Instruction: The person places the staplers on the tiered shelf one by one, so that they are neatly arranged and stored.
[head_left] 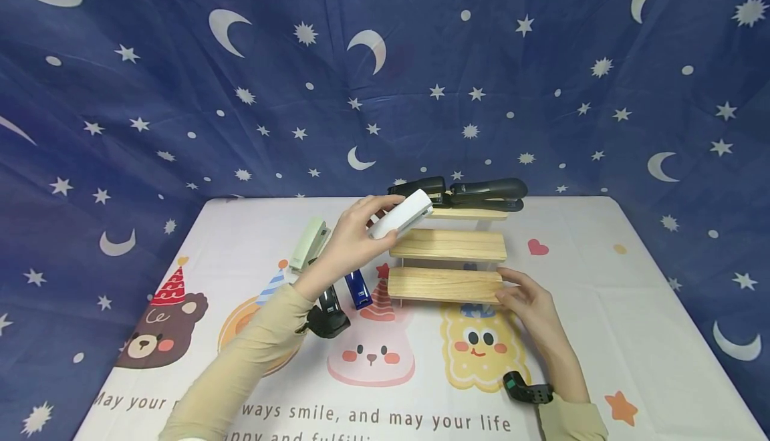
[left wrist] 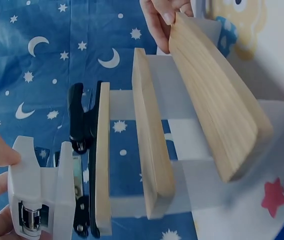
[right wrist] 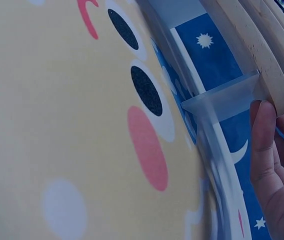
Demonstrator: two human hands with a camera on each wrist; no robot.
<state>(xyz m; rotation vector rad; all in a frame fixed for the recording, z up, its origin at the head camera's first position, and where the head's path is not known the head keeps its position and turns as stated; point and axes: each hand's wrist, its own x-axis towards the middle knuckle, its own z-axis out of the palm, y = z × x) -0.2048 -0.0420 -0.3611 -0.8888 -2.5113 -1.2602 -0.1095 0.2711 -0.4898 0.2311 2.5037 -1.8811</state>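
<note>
My left hand (head_left: pixel 351 234) grips a white stapler (head_left: pixel 403 214) in the air, just in front of the top tier of a three-tier wooden display rack. In the left wrist view the white stapler (left wrist: pixel 24 175) shows its end with a metal part inside, fingers along its side. On the top tier (head_left: pixel 469 214) lie two black staplers (head_left: pixel 490 190), end to end. The middle tier (head_left: pixel 448 245) and lowest tier (head_left: pixel 442 284) are bare wood. My right hand (head_left: pixel 532 301) pinches the right end of the lowest tier between thumb and fingers, as the right wrist view shows too.
Left of the rack, a light green stapler (head_left: pixel 308 244), a dark blue stapler (head_left: pixel 358 289) and a black stapler (head_left: pixel 329 301) lie on the printed white tablecloth (head_left: pixel 601 334); my left forearm partly covers this group. A blue star-and-moon curtain (head_left: pixel 409 147) hangs behind the table.
</note>
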